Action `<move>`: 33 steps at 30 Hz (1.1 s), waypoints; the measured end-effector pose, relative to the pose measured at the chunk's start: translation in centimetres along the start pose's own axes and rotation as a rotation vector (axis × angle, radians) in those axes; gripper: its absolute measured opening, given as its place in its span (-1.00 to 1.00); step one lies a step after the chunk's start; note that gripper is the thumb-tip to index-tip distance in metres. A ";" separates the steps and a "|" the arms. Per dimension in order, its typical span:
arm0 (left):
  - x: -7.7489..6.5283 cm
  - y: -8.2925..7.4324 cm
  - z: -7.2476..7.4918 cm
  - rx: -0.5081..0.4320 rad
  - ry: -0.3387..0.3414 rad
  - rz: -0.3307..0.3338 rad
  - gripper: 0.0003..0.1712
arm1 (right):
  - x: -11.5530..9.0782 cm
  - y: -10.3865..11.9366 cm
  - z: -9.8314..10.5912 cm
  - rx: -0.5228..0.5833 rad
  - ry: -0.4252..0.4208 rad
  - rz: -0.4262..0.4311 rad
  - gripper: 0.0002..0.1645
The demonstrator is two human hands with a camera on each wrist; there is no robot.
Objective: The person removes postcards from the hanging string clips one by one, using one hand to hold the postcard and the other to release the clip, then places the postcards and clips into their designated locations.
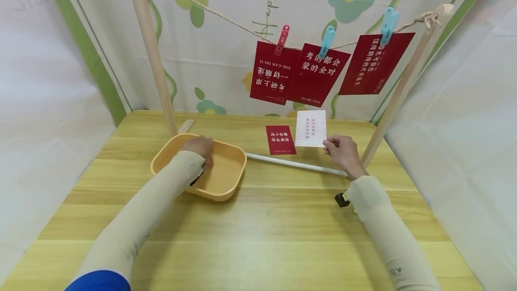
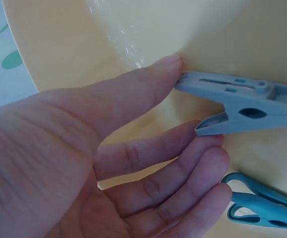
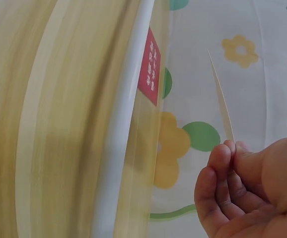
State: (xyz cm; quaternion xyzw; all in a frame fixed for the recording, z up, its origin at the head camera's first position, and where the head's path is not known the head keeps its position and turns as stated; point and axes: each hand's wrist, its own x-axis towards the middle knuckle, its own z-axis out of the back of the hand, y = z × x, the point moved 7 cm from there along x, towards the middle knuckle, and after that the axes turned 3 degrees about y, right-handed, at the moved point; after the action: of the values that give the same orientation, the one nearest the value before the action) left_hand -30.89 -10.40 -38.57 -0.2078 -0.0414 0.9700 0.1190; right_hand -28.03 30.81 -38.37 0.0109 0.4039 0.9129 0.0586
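Inside the yellow basin (image 1: pixel 224 194), my left hand (image 1: pixel 200 148) pinches a grey-blue clothespin (image 2: pixel 248 101) by its handle ends, between thumb and fingers. A teal clothespin (image 2: pixel 265 201) lies in the basin beside my fingertips. My right hand (image 1: pixel 342 151) pinches a white card (image 1: pixel 310 127) with printed text at its lower right corner; the right wrist view shows that card (image 3: pixel 222 96) edge-on. To the card's left, a small red card (image 1: pixel 280 140) lies on the table.
A rope (image 1: pixel 210 10) is strung between two wooden posts (image 1: pixel 151 53). Three red cards hang from it, one by a red clothespin (image 1: pixel 282 41), the others by a blue clothespin (image 1: pixel 327 41) and a light blue clothespin (image 1: pixel 389 26). A white rod (image 1: pixel 295 163) crosses the wooden table (image 1: pixel 258 232).
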 end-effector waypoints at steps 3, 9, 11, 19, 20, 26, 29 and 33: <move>-0.2 -0.1 0.1 -0.002 -0.009 -0.003 -0.66 | -0.1 -0.5 0.2 0.010 -0.002 -0.011 -0.60; -0.9 -0.4 0.4 -0.038 -0.008 -0.013 -0.68 | -0.2 -0.9 0.5 0.005 -0.019 -0.013 -0.60; -1.2 -0.4 0.5 -0.050 -0.007 -0.015 -0.72 | -0.2 -1.0 0.6 0.003 -0.020 -0.014 -0.59; -1.5 0.0 1.4 -0.097 0.042 0.016 -0.77 | -0.3 -1.6 0.5 -0.047 -0.002 -0.017 -0.60; -1.5 0.1 1.5 -0.104 0.048 0.019 -0.73 | -0.2 -1.7 0.5 -0.057 0.001 -0.020 -0.60; -1.6 0.5 2.5 -0.130 0.066 -0.013 -0.53 | 0.1 -2.7 0.2 -0.092 0.029 -0.035 -0.60; -1.6 0.7 2.7 -0.132 0.082 -0.031 -0.46 | 0.3 -3.2 -0.1 -0.105 0.051 -0.046 -0.59; -1.7 0.8 3.3 -0.112 0.071 -0.031 -0.44 | 0.3 -3.6 -0.3 -0.125 0.072 -0.056 -0.59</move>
State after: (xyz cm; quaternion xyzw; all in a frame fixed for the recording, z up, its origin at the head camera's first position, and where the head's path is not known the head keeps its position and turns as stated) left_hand -30.93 -11.67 -35.04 -0.2478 -0.0947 0.9562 0.1238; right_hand -28.01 33.06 -41.21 -0.0369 0.3482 0.9340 0.0703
